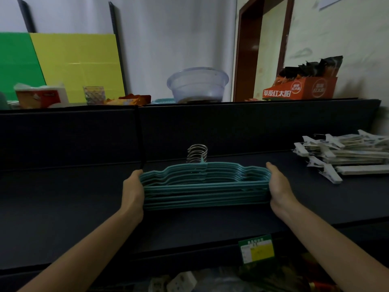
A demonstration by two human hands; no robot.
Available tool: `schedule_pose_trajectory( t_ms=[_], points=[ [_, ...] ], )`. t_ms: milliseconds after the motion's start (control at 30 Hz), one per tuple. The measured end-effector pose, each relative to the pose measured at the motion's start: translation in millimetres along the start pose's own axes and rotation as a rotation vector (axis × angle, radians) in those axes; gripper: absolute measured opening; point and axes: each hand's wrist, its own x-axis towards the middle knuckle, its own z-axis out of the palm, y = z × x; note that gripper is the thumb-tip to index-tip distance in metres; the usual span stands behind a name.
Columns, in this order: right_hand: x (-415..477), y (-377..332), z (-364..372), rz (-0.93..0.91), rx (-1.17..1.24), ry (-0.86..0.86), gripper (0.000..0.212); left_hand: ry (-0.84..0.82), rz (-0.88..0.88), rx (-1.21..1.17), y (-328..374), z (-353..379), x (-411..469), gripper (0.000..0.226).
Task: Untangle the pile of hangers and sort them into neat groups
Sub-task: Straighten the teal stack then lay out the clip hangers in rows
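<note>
A stack of several teal hangers lies flat on the dark shelf, their metal hooks lined up and pointing away from me. My left hand presses flat against the stack's left end. My right hand presses against its right end. The fingers of both hands look straight along the hanger ends. A second group of white clip hangers lies piled at the right end of the same shelf.
Behind the shelf's dark back panel stand a clear plastic bowl, an orange snack box, a glass and a tissue pack. A green price tag hangs on the shelf's front edge.
</note>
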Motion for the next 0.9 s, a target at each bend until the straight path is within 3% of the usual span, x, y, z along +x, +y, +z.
schedule_pose_trajectory(
  t_ms=[267,500,600,767,833,900],
  points=[
    [-2.5,0.2,7.5,-0.022,-0.028,-0.043,0.036,-0.038,0.043,0.084,2.0,-12.7,0.0,0.042],
    [-6.7,-2.1,0.6,-0.117,-0.229,-0.12,0.045,-0.203,0.088,0.201,2.3,-25.0,4.0,0.045],
    [-5.1,-3.9,-6.5,-0.19,-0.246,-0.168,0.035,-0.244,0.132,0.29,2.5,-30.4,8.5,0.041],
    [-1.6,-11.8,-24.3,-0.141,-0.29,-0.303,0.036,-0.142,0.477,0.64,21.2,-33.8,11.3,0.015],
    [-1.3,-17.9,-39.6,-0.134,-0.268,-0.342,0.031,-0.057,0.701,0.867,34.7,-30.9,7.6,0.015],
    [0.6,-26.4,-61.7,-0.168,-0.265,-0.343,0.026,-0.005,0.87,0.939,48.7,-18.4,-4.6,0.014]
  ],
)
